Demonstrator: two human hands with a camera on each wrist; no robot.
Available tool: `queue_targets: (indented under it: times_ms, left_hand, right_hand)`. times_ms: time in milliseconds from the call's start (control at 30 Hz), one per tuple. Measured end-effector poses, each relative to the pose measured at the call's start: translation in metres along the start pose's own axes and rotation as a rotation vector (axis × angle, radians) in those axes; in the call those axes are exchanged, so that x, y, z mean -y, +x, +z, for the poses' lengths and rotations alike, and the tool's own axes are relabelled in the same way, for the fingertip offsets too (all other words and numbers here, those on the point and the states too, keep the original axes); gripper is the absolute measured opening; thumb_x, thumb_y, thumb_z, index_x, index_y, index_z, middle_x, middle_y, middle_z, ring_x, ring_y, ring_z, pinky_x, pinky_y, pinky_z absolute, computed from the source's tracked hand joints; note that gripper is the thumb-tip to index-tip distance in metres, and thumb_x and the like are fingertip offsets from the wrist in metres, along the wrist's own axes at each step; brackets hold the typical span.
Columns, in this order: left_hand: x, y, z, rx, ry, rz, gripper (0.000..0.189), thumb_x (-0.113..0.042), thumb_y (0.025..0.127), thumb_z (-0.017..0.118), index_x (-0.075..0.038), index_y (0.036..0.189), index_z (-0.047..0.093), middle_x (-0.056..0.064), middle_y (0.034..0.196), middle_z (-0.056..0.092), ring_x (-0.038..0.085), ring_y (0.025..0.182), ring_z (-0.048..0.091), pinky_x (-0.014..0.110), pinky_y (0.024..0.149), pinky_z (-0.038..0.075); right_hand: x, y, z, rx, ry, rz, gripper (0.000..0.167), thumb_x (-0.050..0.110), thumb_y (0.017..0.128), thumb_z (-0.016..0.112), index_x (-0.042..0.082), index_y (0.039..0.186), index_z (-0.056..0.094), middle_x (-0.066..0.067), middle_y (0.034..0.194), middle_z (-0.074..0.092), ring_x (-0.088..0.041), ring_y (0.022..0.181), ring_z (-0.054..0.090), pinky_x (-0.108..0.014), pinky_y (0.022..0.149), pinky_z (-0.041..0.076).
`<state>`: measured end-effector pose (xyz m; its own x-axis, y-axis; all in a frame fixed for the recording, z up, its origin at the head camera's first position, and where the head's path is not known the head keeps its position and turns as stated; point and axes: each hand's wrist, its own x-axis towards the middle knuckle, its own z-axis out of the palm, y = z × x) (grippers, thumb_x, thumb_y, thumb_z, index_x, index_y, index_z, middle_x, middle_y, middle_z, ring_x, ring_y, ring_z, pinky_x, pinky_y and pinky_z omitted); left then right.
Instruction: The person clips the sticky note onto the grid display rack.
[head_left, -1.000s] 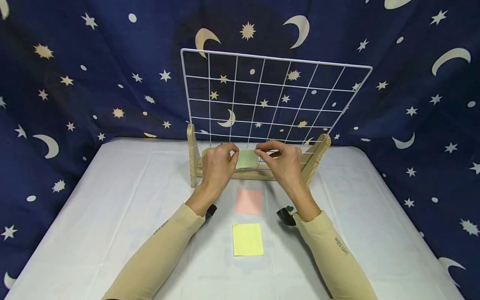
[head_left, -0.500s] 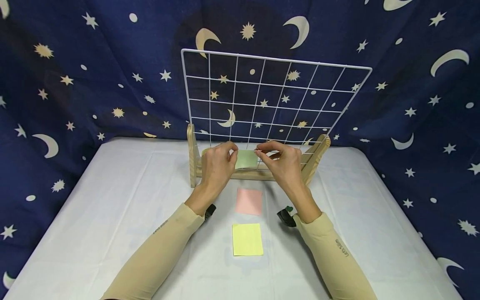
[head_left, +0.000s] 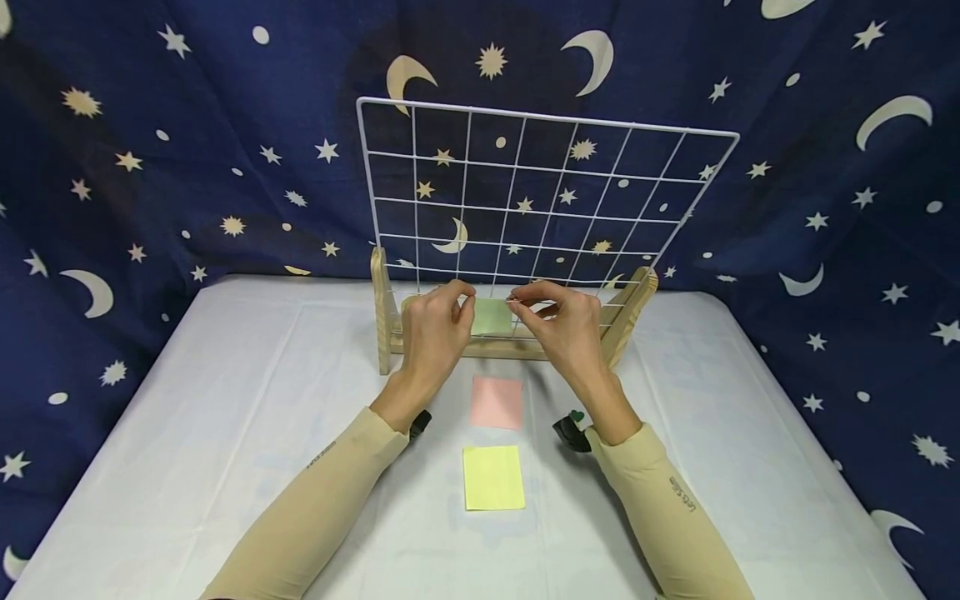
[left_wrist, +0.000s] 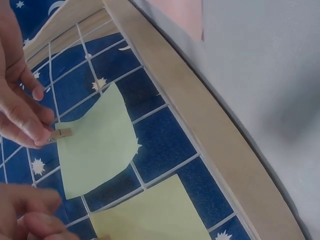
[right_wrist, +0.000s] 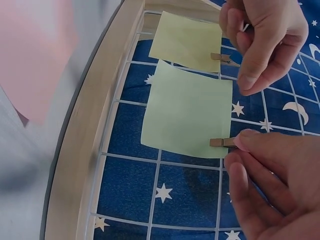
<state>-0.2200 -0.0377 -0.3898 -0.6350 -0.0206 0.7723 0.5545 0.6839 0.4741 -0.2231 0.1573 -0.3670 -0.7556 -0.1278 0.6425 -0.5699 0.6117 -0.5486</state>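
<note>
Both forearms, in beige sleeves (head_left: 322, 500), reach forward over the white tabletop (head_left: 247, 467) and angle inward, so the hands meet low on the white wire grid (head_left: 551, 172), backs turned up. Between them, against the grid's lower part, is the pale green note (head_left: 492, 317). The right hand (head_left: 566, 325) has its thumb and fingertips pinched on a small wooden clothespin (right_wrist: 217, 142), whose end lies over the note's upper right corner. The left hand (head_left: 435, 329) is bent at the fingers, thumb and forefinger close together by the note's upper left corner; whether they hold it, I cannot tell. Just beyond that hand, a pale yellow note (right_wrist: 185, 40) sits on the grid under a second clothespin (right_wrist: 216, 56). A wooden stand (head_left: 384, 317) supports the grid. Nearer the person, a pink note (head_left: 497, 403) and a bright yellow square (head_left: 493, 477) lie flat, one behind the other.
</note>
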Motion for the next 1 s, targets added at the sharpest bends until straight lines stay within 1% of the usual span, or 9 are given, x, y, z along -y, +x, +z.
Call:
queue_targets:
  times_ms: [133, 200, 267, 400, 500, 667, 733, 833, 1000]
  left_hand:
    - [-0.002, -0.001, 0.001, -0.043, -0.018, 0.018, 0.008, 0.0, 0.091, 0.072, -0.006, 0.091, 0.078, 0.001, 0.058, 0.056, 0.014, 0.049, 0.048, 0.035, 0.051, 0.039]
    - [-0.002, -0.002, 0.001, -0.054, -0.03, 0.024, 0.008, 0.001, 0.091, 0.072, -0.005, 0.091, 0.078, 0.001, 0.058, 0.055, 0.013, 0.049, 0.046, 0.033, 0.051, 0.037]
    - [-0.003, -0.003, 0.003, -0.055, -0.047, 0.034, 0.008, 0.002, 0.09, 0.072, -0.004, 0.091, 0.078, 0.001, 0.058, 0.055, 0.013, 0.049, 0.045, 0.031, 0.05, 0.036]
    - [-0.005, -0.006, 0.005, -0.039, -0.086, 0.046, 0.008, 0.003, 0.089, 0.072, -0.002, 0.091, 0.078, 0.002, 0.059, 0.056, 0.011, 0.05, 0.044, 0.027, 0.049, 0.033]
    - [-0.007, -0.01, 0.008, -0.014, -0.096, 0.05, 0.008, 0.003, 0.09, 0.073, -0.003, 0.092, 0.078, 0.002, 0.059, 0.056, 0.01, 0.049, 0.043, 0.027, 0.048, 0.032]
    - [-0.01, -0.022, 0.011, 0.067, -0.087, 0.073, 0.007, 0.001, 0.09, 0.073, -0.005, 0.091, 0.077, 0.0, 0.057, 0.055, 0.008, 0.048, 0.045, 0.027, 0.046, 0.036]
    - [-0.011, -0.026, 0.011, 0.095, -0.077, 0.072, 0.006, 0.0, 0.089, 0.073, -0.005, 0.09, 0.076, -0.001, 0.058, 0.056, 0.008, 0.048, 0.047, 0.028, 0.046, 0.038]
    - [-0.01, -0.032, 0.01, 0.128, -0.057, 0.053, 0.006, 0.0, 0.089, 0.074, -0.006, 0.088, 0.076, -0.001, 0.059, 0.058, 0.009, 0.049, 0.049, 0.028, 0.048, 0.04]
    - [-0.006, -0.038, 0.006, 0.164, -0.043, 0.019, 0.005, -0.004, 0.09, 0.075, -0.007, 0.086, 0.076, -0.001, 0.059, 0.058, 0.009, 0.049, 0.048, 0.027, 0.048, 0.039]
  right_hand:
    - [0.0, 0.0, -0.001, 0.009, -0.004, 0.001, 0.016, 0.01, 0.087, 0.087, 0.009, 0.102, 0.083, -0.005, 0.092, 0.082, -0.021, 0.081, 0.079, -0.036, 0.068, 0.064]
    - [0.0, 0.0, -0.001, 0.011, -0.005, -0.003, 0.016, 0.011, 0.087, 0.087, 0.009, 0.103, 0.083, -0.005, 0.092, 0.082, -0.021, 0.082, 0.079, -0.036, 0.067, 0.063]
    - [0.0, 0.0, -0.002, 0.006, -0.004, -0.014, 0.016, 0.012, 0.088, 0.086, 0.008, 0.103, 0.082, -0.005, 0.092, 0.082, -0.021, 0.082, 0.079, -0.035, 0.067, 0.063]
    - [-0.001, 0.0, -0.004, -0.038, 0.0, -0.049, 0.013, 0.013, 0.089, 0.085, 0.008, 0.101, 0.083, -0.005, 0.092, 0.082, -0.021, 0.08, 0.079, -0.035, 0.066, 0.063]
    - [-0.002, 0.0, -0.006, -0.082, -0.004, -0.069, 0.011, 0.015, 0.092, 0.083, 0.008, 0.1, 0.083, -0.004, 0.091, 0.082, -0.02, 0.079, 0.078, -0.035, 0.066, 0.062]
    - [-0.004, -0.002, -0.011, -0.128, -0.032, -0.085, 0.01, 0.014, 0.095, 0.079, 0.005, 0.097, 0.083, -0.008, 0.089, 0.081, -0.022, 0.076, 0.078, -0.038, 0.066, 0.062]
    - [-0.006, -0.004, -0.012, -0.135, -0.039, -0.084, 0.01, 0.014, 0.095, 0.078, 0.005, 0.097, 0.083, -0.009, 0.089, 0.081, -0.023, 0.075, 0.077, -0.039, 0.066, 0.062]
    - [-0.007, -0.005, -0.013, -0.127, -0.045, -0.071, 0.011, 0.015, 0.096, 0.077, 0.005, 0.096, 0.083, -0.009, 0.088, 0.081, -0.023, 0.074, 0.077, -0.039, 0.066, 0.062]
    - [-0.009, -0.008, -0.016, -0.099, -0.061, -0.05, 0.011, 0.016, 0.096, 0.077, 0.006, 0.096, 0.083, -0.008, 0.087, 0.081, -0.022, 0.073, 0.076, -0.039, 0.066, 0.062]
